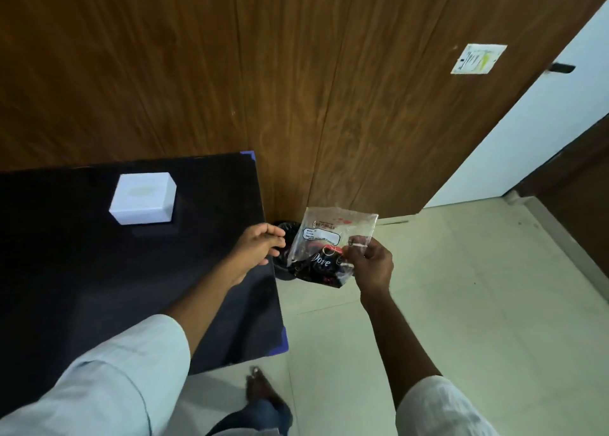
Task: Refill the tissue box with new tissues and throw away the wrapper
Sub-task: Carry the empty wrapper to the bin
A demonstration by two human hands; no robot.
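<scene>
The disposal step was in hand: the right hand (370, 264) pinched the empty clear tissue wrapper (329, 238) by its right edge at frame centre, directly over the black-lined bin (284, 264). The left hand (258, 246) hovered open and empty just left of it. Next, the fingers needed to release; the white tissue box (143, 198) sat on the black table (99, 287), centre left.

wall: brown wood-grain panelling (296, 73) across the far side | door: same wood, far right, paper sticker (478, 58) on it, dark handle (563, 68) at its edge | floor: pale tiles (478, 304) right and near | tabletop: black (99, 287), left, blue corner guards
</scene>
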